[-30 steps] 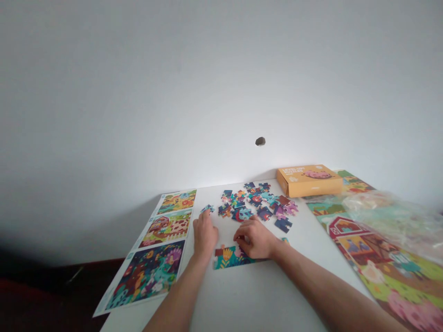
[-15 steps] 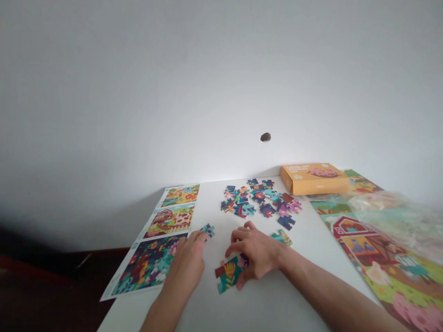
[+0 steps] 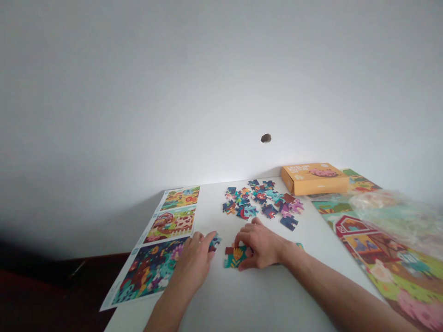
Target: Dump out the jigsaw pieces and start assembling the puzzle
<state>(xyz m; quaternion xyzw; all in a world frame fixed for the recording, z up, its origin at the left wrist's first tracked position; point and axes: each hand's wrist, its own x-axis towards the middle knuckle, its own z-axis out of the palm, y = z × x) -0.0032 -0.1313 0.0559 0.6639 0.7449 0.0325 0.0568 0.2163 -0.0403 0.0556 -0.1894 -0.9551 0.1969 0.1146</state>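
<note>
A small blue patterned puzzle piece (image 3: 216,242) is gripped at the fingertips of my left hand (image 3: 195,258), low over the table beside the printed picture sheet. My right hand (image 3: 261,244) curls over a teal puzzle piece (image 3: 236,257) with a yellow plant and a brown corner, thumb at its near edge. Part of that piece is under the fingers, and I cannot tell whether it joins others there. Past my right wrist peeks the edge of another teal piece (image 3: 300,246). A narrow gap of table separates the two hands' pieces.
Loose puzzle pieces (image 3: 261,198) lie in a pile behind my hands. The picture sheet (image 3: 147,267) with three scenes lies at left. A yellow puzzle box (image 3: 320,185) stands at the back right, near a crumpled clear plastic bag (image 3: 398,212) on a farm-scene poster (image 3: 380,269). The wall (image 3: 221,92) rises behind.
My right hand has slid the teal piece away from me and slightly right, turning it straighter. My left hand has shifted a little right and nearer with its piece.
</note>
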